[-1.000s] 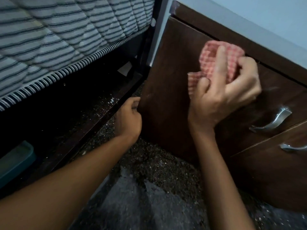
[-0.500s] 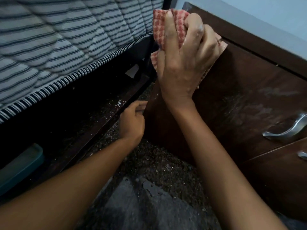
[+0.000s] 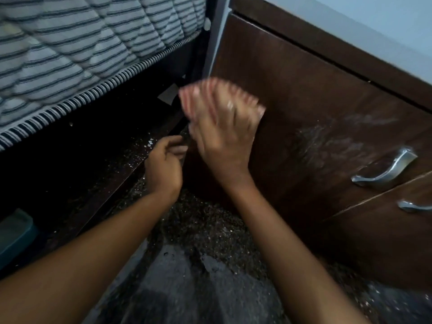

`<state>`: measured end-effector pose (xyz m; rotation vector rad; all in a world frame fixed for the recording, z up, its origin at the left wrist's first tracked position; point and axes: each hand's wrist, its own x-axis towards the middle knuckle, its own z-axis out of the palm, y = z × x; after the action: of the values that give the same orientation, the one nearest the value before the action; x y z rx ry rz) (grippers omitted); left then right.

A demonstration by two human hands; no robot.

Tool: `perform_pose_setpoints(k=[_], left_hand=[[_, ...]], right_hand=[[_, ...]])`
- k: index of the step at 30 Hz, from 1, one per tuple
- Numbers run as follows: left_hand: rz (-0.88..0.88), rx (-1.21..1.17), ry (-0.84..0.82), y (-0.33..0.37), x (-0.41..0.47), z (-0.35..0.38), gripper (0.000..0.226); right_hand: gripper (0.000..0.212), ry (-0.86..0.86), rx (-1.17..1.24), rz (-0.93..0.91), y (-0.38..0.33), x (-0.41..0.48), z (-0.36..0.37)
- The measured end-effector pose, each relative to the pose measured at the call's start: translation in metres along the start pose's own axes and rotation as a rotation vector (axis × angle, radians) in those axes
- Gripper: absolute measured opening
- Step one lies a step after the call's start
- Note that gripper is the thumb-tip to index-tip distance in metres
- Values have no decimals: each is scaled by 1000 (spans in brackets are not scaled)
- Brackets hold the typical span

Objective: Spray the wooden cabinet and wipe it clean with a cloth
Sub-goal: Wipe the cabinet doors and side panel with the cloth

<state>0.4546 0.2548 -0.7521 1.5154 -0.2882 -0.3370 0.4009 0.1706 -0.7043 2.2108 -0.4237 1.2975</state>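
The dark wooden cabinet point(image 3: 304, 94) fills the right side, its front drawer panel streaked with pale spray marks near the handle. My right hand point(image 3: 222, 139) holds a red-and-white checked cloth point(image 3: 210, 92) against the panel's left part; both are blurred by motion. My left hand point(image 3: 164, 164) rests at the cabinet's lower left corner, fingers loosely curled, holding nothing. No spray bottle is in view.
A striped mattress point(image 3: 81, 43) on a dark bed frame point(image 3: 93, 174) runs along the left, close to the cabinet. Two metal drawer handles point(image 3: 383, 171) stick out at the right. A teal box point(image 3: 14, 232) lies under the bed. Speckled floor point(image 3: 201, 277) lies below.
My right hand swept the cloth from the panel's middle up to its top left corner, then down to the left middle. My left hand stayed by the lower corner.
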Motion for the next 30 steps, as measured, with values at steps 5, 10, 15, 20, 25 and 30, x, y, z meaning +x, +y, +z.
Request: perform_pose_setpoints(k=[5,10,15,20,25,30], left_hand=[[277,181,111,14,-17,15,46],[311,296,144,28,-42,42,55],[353,357,88,23,-50,50,62],[430,439,52,19,-56,54,65],[418,484,92,20,-59,58,65],[410,480,97,18,-60,59,64]], right_hand=[[42,-61,-91,31,20,-44,-14],[35,86,-134,147,41,7,-36],[35,267,-141,358,78,-2,-62],[38,230,-176,614,53,-47,-50],[36,68,-81,336,46,-44,-49],[28,284,-206,401,87,-6,-68]])
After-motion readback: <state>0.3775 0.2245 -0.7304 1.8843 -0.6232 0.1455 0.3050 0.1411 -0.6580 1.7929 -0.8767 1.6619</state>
